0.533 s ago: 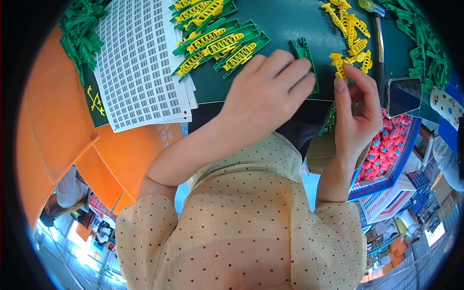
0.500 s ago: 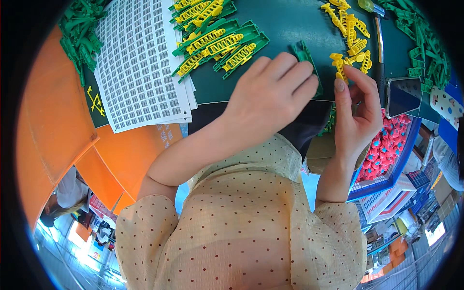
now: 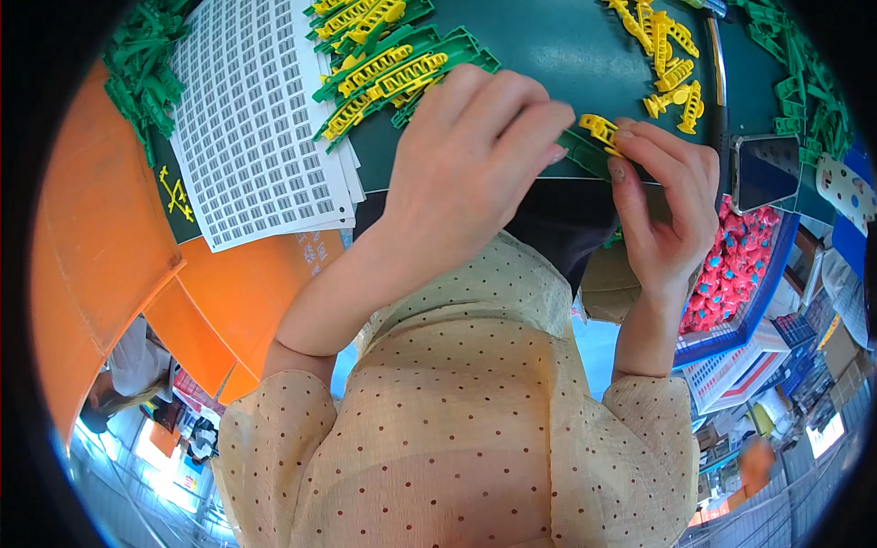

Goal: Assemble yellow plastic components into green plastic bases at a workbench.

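1. Right hand point(image 3: 671, 196) pinches a yellow clip point(image 3: 598, 128) at the mat's point(image 3: 566, 55) near edge.
2. Left hand point(image 3: 475, 151) grips a green strip point(image 3: 585, 153) meeting it; best held steady and aligned.
3. Farther left lie finished strips point(image 3: 393, 68).

Both forearms rise from the lower edge toward the near edge of the surface point(image 3: 566, 55). The left hand point(image 3: 475, 155) lies palm down, its 4 fingers extended and closed together toward the right hand point(image 3: 667, 210). The right hand stands upright, thumb and fingertips in a pinching grip.
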`<state>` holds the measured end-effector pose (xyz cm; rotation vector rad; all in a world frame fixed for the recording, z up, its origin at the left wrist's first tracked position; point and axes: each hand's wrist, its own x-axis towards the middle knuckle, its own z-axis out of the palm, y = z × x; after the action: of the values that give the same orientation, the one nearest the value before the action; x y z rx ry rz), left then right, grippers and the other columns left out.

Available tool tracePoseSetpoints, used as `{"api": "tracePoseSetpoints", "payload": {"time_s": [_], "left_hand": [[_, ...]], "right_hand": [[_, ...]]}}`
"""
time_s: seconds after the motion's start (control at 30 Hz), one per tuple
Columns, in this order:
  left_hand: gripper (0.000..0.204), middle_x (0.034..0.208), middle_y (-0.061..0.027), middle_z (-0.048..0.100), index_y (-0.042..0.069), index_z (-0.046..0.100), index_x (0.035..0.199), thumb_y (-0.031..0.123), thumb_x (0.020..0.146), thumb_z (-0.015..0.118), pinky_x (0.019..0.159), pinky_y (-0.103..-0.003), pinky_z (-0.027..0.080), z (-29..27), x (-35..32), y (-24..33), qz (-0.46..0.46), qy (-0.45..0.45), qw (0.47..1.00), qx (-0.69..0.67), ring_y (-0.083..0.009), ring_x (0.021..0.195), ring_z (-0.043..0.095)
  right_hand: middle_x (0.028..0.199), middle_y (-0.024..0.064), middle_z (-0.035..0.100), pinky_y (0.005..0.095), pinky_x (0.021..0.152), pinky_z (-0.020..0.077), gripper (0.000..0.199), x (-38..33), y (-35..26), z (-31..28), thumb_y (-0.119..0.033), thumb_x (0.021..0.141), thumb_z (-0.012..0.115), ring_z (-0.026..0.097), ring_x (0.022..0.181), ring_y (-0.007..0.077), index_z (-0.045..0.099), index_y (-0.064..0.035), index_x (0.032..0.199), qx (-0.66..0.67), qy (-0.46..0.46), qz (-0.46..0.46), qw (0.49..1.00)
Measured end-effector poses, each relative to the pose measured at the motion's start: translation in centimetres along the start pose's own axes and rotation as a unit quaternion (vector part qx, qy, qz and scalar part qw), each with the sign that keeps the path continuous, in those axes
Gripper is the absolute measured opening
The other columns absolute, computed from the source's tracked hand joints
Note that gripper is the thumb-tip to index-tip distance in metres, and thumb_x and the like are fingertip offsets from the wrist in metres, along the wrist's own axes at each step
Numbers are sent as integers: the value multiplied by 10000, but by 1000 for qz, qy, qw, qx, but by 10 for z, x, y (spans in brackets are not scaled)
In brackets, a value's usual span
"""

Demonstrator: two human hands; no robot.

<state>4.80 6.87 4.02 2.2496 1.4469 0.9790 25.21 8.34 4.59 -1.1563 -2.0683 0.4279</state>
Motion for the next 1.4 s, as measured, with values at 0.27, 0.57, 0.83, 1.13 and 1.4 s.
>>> {"api": "tracePoseSetpoints", "payload": {"time_s": [0.27,0.57,0.83,1.13,1.4], "left_hand": [[382,991,-62,671,70,652,1115,73,753,775,779,-359,473,0,-7,-2,-25,-26,999,-40,-265,892,580],[330,953,-59,675,64,663,1058,54,751,781,760,-347,468,2,-13,-8,-14,5,999,-40,-260,868,590],[260,933,-55,676,62,663,980,33,750,779,734,-338,465,3,-14,-9,-3,9,999,-38,-246,842,591],[270,897,-67,605,46,614,973,8,740,745,698,-355,484,9,-15,-12,11,27,996,-87,-261,813,564],[288,909,-48,609,51,624,948,-43,691,712,668,-337,500,7,-16,-13,29,22,996,-77,-243,805,569]], "right_hand": [[1008,48,701,302,727,464,289,1,3,4,24,698,764,584,830,225,711,-60,969,9,-53,-66,996],[1049,46,710,301,739,468,329,2,5,12,34,692,768,582,823,221,723,-61,1003,-4,-100,-91,991],[1047,36,707,301,735,473,330,0,4,13,28,687,768,568,829,219,725,-64,1001,-22,-84,-104,991],[1053,31,707,301,748,471,343,1,2,13,23,686,771,569,842,215,727,-70,1014,-19,-91,-102,990],[1019,32,697,309,753,463,304,1,0,17,7,696,778,581,859,219,720,-70,984,-18,-81,-75,994]]}}
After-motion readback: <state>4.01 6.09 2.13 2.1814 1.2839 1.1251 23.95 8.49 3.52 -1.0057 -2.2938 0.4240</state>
